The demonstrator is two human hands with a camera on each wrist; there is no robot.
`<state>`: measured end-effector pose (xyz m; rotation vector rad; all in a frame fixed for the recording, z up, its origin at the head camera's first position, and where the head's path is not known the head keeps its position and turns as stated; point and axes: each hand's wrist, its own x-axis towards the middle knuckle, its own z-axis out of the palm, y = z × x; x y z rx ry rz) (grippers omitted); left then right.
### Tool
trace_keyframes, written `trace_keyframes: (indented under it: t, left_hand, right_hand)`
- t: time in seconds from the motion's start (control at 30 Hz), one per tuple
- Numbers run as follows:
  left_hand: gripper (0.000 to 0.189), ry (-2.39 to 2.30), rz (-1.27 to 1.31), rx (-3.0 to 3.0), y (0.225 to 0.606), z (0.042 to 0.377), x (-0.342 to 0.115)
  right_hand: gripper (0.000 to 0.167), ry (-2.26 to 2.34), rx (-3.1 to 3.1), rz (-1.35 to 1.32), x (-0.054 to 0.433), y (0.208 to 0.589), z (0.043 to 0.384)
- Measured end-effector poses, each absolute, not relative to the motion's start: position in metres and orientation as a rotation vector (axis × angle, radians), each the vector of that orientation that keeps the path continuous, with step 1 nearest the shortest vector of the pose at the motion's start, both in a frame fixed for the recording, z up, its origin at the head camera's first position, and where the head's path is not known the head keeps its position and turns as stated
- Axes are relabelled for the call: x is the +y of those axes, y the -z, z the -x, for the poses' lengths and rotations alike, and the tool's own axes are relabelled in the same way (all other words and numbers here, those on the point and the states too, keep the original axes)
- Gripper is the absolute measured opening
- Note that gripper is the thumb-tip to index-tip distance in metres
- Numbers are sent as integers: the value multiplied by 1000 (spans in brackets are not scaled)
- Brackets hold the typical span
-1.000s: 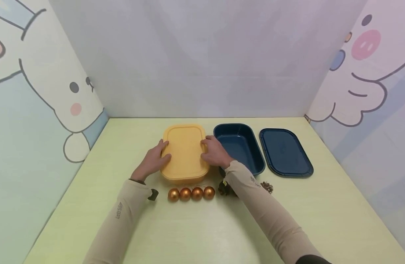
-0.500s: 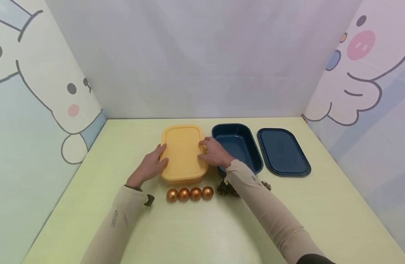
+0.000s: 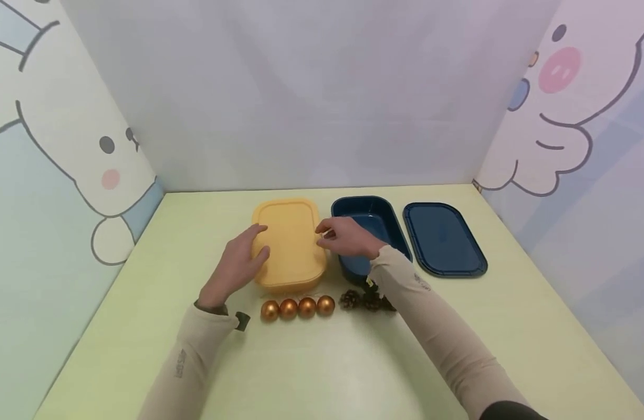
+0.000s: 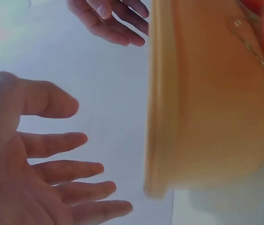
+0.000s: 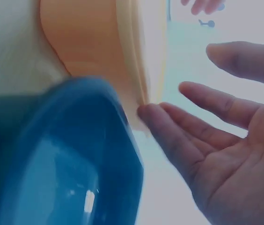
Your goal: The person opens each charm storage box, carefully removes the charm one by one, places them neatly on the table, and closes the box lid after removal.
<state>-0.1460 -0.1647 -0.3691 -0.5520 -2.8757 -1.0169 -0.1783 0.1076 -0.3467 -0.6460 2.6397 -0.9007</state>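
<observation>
A yellow box with its lid on (image 3: 290, 245) sits on the table between both hands. My left hand (image 3: 235, 262) is over its left edge; in the left wrist view the fingers of this hand (image 4: 52, 154) are spread and apart from the box wall (image 4: 216, 108). On the other side, my right hand (image 3: 348, 236) hovers at the lid's right edge, partly over the blue box (image 3: 371, 224). The right wrist view shows the right hand (image 5: 230, 136) holding nothing, one fingertip overlapping the lid rim (image 5: 136, 61).
Several copper-coloured balls (image 3: 289, 308) stand in a row in front of the yellow box. Pine cones (image 3: 350, 299) continue that row, partly hidden by the right sleeve (image 3: 437, 315). A dark blue lid (image 3: 444, 239) lies right of the uncovered blue box.
Both hands have come up from the sides of the yellow lid, and the right hand's fingers have drawn off its edge. The head view has shifted slightly; the boxes look unmoved.
</observation>
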Motion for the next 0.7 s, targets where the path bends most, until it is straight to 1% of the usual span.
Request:
trace_keyframes:
  t: [0.17,0.3,0.47,0.57,0.7]
  left_hand:
    - [40,1082,641,-2651,362,140,-146]
    - [34,1178,750,-2515,353,133,-119]
    - [29,1288,982,-2459,336,128,-65]
    - [28,1215,1125,-2481,329,123,-30]
    - [29,1089,1258,-2579,329,117,12]
  right_hand:
    - [36,903,2703,674,122,336,177]
    - [31,865,2761,687,141,323,173]
    - [29,809,2833,675,180,312,171]
    - [29,772,2873,651,205,309,172]
    - [31,733,2928,546,236,306,170]
